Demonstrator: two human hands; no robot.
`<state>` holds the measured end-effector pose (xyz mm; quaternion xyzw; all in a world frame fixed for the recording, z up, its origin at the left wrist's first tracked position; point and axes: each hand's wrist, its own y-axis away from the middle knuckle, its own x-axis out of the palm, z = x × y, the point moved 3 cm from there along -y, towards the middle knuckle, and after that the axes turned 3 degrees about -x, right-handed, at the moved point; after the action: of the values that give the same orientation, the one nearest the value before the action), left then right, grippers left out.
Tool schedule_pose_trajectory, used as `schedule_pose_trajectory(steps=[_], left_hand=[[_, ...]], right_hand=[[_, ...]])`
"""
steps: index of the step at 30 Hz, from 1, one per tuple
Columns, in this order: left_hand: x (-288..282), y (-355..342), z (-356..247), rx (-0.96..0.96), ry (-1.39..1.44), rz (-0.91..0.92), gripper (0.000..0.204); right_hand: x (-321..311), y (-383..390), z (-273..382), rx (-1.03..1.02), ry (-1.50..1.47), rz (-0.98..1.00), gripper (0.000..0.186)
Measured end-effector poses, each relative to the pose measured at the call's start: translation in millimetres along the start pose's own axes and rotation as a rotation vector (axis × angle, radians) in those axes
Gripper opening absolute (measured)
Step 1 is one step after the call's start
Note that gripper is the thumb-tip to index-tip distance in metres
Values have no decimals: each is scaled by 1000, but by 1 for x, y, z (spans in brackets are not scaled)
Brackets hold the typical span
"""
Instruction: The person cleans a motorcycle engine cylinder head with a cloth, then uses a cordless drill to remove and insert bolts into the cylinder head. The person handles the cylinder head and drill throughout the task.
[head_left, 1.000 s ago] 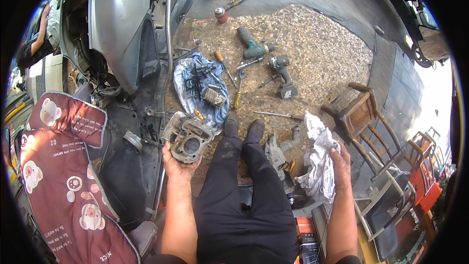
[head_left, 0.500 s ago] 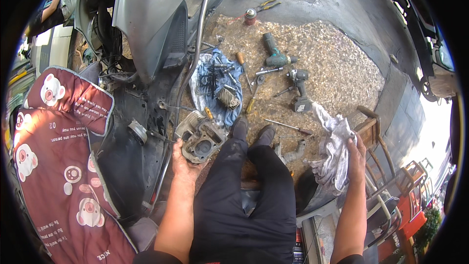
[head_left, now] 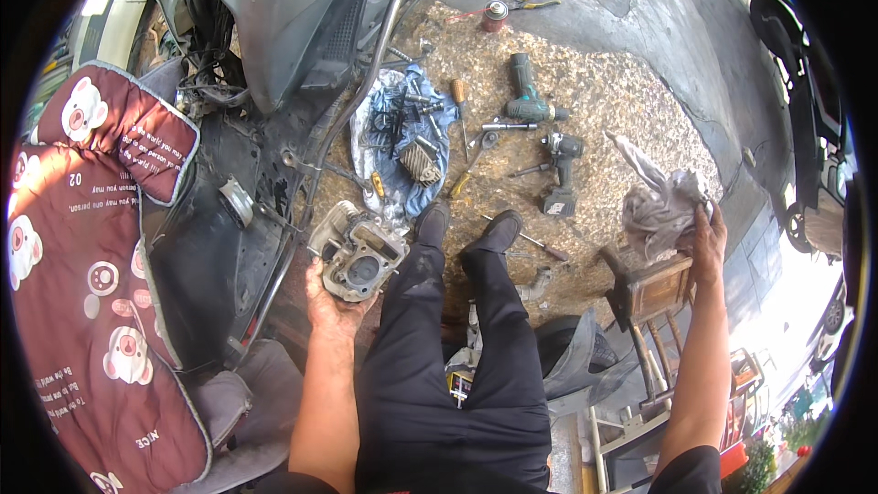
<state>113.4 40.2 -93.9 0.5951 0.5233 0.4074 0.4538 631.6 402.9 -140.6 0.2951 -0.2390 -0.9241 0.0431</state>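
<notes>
The grey metal engine cylinder head point(head_left: 355, 254), grimy and blocky, sits tilted in the left grip point(head_left: 335, 306), its face with a round, dark recess turned upward. The greyish-white rag point(head_left: 660, 212), stained and crumpled, hangs bunched from the right grip point(head_left: 708, 245), one twisted end poking out away from the fingers.

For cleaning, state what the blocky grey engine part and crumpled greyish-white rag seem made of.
Blocky grey metal engine part: probably cast aluminium, dull and stained, judging by thick moulded walls. Crumpled greyish-white cloth rag: matte fabric, shown by soft folds; fibre unclear.
</notes>
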Motion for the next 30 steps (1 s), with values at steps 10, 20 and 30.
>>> schedule_pose_trajectory(steps=[10, 20, 30], left_hand=[[-11, 12, 36, -35, 17, -34, 62], [6, 18, 9, -68, -197, 70, 65], [28, 37, -8, -67, -259, 158, 63]], right_hand=[[-51, 14, 26, 94, -245, -67, 29], [-2, 237, 51, 448, -1008, 188, 50], [28, 337, 27, 511, -1140, 74, 46]])
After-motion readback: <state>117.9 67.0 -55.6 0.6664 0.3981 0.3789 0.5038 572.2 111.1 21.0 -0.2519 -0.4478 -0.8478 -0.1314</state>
